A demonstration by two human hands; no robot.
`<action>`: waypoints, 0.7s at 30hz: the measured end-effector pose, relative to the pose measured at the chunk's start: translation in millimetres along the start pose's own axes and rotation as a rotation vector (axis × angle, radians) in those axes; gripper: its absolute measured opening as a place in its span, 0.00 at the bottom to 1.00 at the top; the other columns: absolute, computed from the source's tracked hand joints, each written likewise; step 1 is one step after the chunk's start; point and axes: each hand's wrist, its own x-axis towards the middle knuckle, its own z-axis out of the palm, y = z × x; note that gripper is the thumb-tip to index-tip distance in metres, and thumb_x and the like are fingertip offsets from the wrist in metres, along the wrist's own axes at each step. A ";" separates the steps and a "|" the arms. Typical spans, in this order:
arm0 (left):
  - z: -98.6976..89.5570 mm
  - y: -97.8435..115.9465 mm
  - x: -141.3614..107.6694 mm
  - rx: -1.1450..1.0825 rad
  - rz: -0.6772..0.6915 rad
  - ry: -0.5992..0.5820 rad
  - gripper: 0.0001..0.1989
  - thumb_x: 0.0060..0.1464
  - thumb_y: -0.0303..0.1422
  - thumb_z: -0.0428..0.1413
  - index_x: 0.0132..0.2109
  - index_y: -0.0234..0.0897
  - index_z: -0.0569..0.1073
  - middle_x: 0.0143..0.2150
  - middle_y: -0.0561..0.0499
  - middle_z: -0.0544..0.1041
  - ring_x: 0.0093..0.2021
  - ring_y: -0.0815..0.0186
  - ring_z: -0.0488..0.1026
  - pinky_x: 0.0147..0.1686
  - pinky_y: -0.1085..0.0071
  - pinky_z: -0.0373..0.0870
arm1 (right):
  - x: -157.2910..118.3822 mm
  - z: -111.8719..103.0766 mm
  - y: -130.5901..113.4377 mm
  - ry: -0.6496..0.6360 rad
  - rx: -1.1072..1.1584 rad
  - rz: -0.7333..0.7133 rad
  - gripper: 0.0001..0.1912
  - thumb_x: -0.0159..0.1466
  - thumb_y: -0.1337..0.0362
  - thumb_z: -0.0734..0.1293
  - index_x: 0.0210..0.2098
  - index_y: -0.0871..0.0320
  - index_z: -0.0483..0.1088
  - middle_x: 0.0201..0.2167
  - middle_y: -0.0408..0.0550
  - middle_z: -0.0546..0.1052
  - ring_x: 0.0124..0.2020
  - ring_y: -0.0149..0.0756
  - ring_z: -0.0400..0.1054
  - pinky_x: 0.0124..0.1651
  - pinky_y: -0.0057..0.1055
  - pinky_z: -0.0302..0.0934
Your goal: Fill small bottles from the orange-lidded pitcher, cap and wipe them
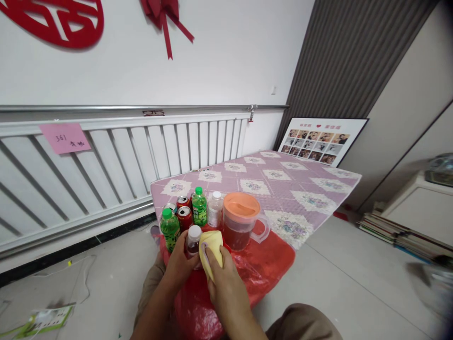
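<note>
My left hand [182, 262] is wrapped round a clear bottle with a white cap [194, 234] at the near edge of the group. Against its right side, my right hand [222, 271] grips a folded yellow cloth [212, 243]. Both stand over a red plastic sheet [272, 259]. Behind my left hand is a green bottle [170, 229], with red cans [184, 218] beside it. A second green bottle [199, 208] and another white-capped clear bottle [215, 211] stand farther back. To the right is a clear pitcher with an orange lid [242, 208], holding reddish-brown liquid.
A purple patterned cloth [255, 186] covers the table beyond the drinks. The white radiator [123, 160] runs along the wall at the left and back. A photo board [322, 141] leans behind the table's far end. Stacked books [392, 236] lie at the right.
</note>
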 end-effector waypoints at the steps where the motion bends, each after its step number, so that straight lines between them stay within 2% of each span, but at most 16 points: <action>1: 0.5 -1.9 0.6 -0.009 0.009 0.002 0.35 0.45 0.33 0.63 0.61 0.36 0.63 0.60 0.40 0.70 0.59 0.53 0.70 0.60 0.55 0.64 | 4.4 -2.1 0.6 0.011 0.006 -0.003 0.42 0.56 0.80 0.62 0.66 0.42 0.58 0.65 0.58 0.61 0.61 0.55 0.63 0.55 0.43 0.65; 6: 1.2 -9.0 1.7 -0.036 0.024 0.006 0.37 0.42 0.31 0.64 0.61 0.37 0.62 0.60 0.41 0.70 0.59 0.54 0.69 0.61 0.55 0.64 | 30.4 -12.4 0.6 0.037 0.012 -0.016 0.37 0.61 0.74 0.63 0.67 0.43 0.56 0.64 0.59 0.61 0.59 0.51 0.65 0.53 0.42 0.65; 12: 2.0 -16.2 3.0 0.000 0.015 0.006 0.38 0.42 0.29 0.63 0.61 0.36 0.61 0.61 0.39 0.69 0.61 0.52 0.68 0.62 0.54 0.63 | 57.3 -12.7 0.9 -0.022 0.051 0.015 0.34 0.61 0.72 0.64 0.65 0.50 0.59 0.64 0.59 0.62 0.57 0.48 0.66 0.54 0.40 0.63; 16: 3.4 -16.2 1.7 -0.008 0.022 0.028 0.38 0.42 0.30 0.64 0.61 0.36 0.62 0.62 0.40 0.69 0.60 0.52 0.68 0.62 0.53 0.63 | 54.0 -4.3 4.3 -0.016 0.065 0.031 0.36 0.59 0.74 0.62 0.66 0.53 0.57 0.62 0.61 0.63 0.56 0.47 0.67 0.54 0.39 0.62; 21: 4.3 -12.8 -1.3 0.044 0.025 0.076 0.37 0.41 0.28 0.63 0.61 0.37 0.63 0.61 0.41 0.70 0.60 0.51 0.69 0.61 0.55 0.65 | 33.3 12.6 13.6 -0.017 0.192 0.052 0.37 0.57 0.76 0.61 0.65 0.56 0.58 0.57 0.58 0.67 0.55 0.43 0.68 0.55 0.35 0.62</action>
